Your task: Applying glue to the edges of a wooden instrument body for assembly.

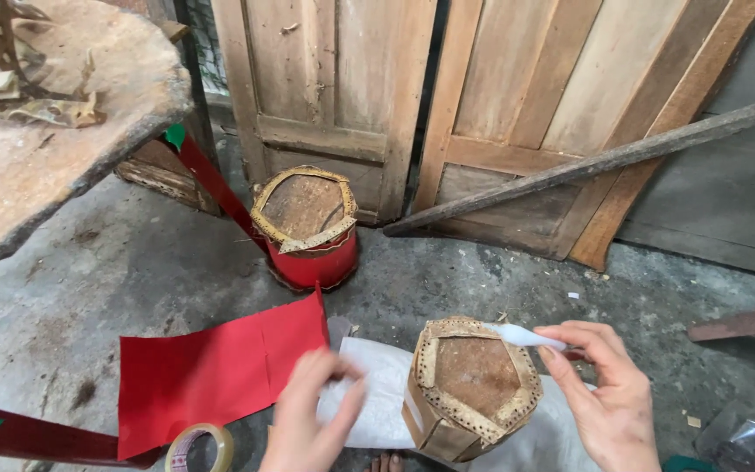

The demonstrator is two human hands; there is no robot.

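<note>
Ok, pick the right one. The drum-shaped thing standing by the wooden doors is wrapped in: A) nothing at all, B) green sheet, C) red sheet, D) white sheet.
C: the far drum by the wooden doors has a glossy red band round its side, while the near drum between the left hand and right hand shows bare brown sides.

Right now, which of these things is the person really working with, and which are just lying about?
In hand or in use:
- left hand, blurred, over the white sheet
- right hand, pinching a small white piece
- bare drum-shaped frame

Lying about:
- red-wrapped drum
- red sheet
- tape roll
- wooden pole
- wooden table
</note>
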